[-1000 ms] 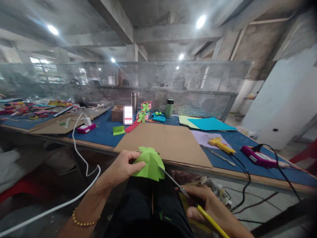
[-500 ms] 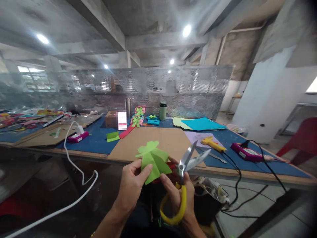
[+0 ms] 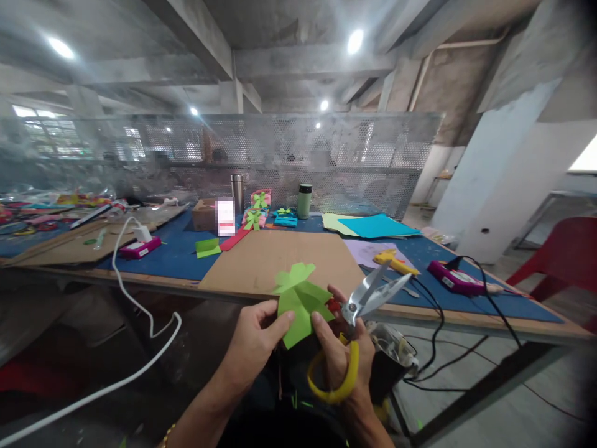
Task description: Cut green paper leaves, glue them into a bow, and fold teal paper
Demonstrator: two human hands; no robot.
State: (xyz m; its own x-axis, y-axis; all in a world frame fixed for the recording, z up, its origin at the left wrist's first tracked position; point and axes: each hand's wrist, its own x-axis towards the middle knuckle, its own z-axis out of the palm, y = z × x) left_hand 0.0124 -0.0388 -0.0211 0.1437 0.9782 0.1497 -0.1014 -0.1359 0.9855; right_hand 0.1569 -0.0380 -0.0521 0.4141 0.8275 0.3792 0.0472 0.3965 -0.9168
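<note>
A folded green paper shape (image 3: 298,298) is held up in front of the table edge by both hands. My left hand (image 3: 256,339) pinches its lower left side with thumb and fingers. My right hand (image 3: 342,354) grips yellow-handled scissors (image 3: 354,323), blades parted and pointing up to the right, while its fingertips also touch the paper's right edge. A brown cardboard sheet (image 3: 275,264) lies on the blue table just behind the paper.
On the table: a yellow glue gun (image 3: 392,261), a magenta device with black cable (image 3: 450,280), another with a white cable (image 3: 135,249), coloured paper sheets (image 3: 373,225), a green bottle (image 3: 305,201), a steel flask (image 3: 237,191), bow-topped boxes (image 3: 259,208). A red chair (image 3: 559,255) stands right.
Both hands rose from my lap to table-edge height. The scissors turned from pointing down-left with blades together to upright with blades parted, and my right fingers came onto the paper.
</note>
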